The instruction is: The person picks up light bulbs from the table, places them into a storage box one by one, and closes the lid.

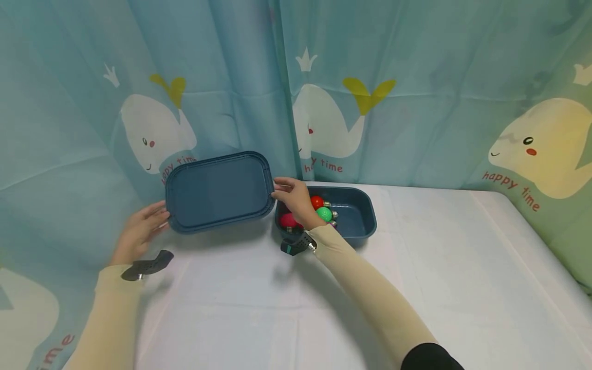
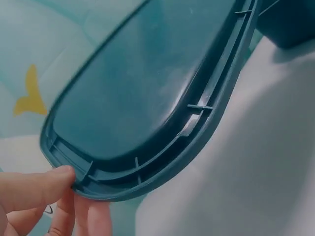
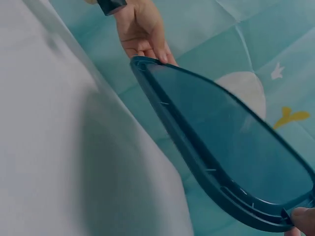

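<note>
A dark blue plastic lid (image 1: pixel 219 191), rounded at its corners, is held up above the table's left side, its ribbed underside rim showing in both wrist views. My left hand (image 1: pixel 141 231) pinches its left end, the thumb (image 2: pixel 61 178) on the rim and the other fingers behind. At the opposite end my right hand (image 1: pixel 296 200) pinches the rim between thumb and fingers. Below and behind the right hand, a matching blue box (image 1: pixel 356 210) stands on the table. Inside it lie several colored light bulbs, among them a red bulb (image 1: pixel 316 202) and a green bulb (image 1: pixel 324 214), partly hidden by the right hand.
A white cloth covers the table (image 1: pixel 444 267). Behind and to the sides hangs a blue-green curtain (image 1: pixel 416 61) printed with whales. The box stands close to the table's back edge, near the curtain.
</note>
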`<state>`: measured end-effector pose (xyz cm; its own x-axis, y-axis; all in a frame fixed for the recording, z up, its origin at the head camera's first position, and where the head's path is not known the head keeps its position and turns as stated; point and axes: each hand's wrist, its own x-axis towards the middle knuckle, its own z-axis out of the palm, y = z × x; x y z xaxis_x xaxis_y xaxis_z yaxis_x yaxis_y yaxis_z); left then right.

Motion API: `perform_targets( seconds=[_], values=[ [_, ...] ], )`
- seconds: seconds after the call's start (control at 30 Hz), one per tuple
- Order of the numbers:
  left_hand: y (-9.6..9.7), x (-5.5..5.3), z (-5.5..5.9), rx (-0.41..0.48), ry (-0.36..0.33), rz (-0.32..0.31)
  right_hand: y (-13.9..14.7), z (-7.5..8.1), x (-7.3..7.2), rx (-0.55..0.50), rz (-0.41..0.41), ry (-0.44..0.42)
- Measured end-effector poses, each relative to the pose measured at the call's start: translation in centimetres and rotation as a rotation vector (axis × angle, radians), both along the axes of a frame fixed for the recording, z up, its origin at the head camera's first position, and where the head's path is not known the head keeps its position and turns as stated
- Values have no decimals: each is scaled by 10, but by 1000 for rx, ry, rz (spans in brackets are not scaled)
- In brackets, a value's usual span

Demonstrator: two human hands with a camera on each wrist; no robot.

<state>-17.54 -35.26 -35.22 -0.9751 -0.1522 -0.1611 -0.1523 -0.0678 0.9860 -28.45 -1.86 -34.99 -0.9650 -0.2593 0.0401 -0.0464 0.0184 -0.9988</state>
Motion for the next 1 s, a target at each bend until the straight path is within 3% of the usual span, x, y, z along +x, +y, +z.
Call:
perform_targets(
  seconds=[0.2,0.43,0.63,0.77,0.83,1.0],
  values=[
    [6,-1,1,-28,46,12,10,6,-2,22,-5,-30],
    [15,-2,5,-55,111,54,14,11,-4,-26,-13,9],
    [23,-5,9,-157,91,147,17,13,-3,-100,-5,77],
    [27,-7,12,-186,50,163,20,14,-3,-132,11,172],
    [28,-7,14,-137,37,144,22,14,-3,-129,14,225],
    [27,-2,18,320,120,36,29,10,-6,-131,26,358]
  ],
)
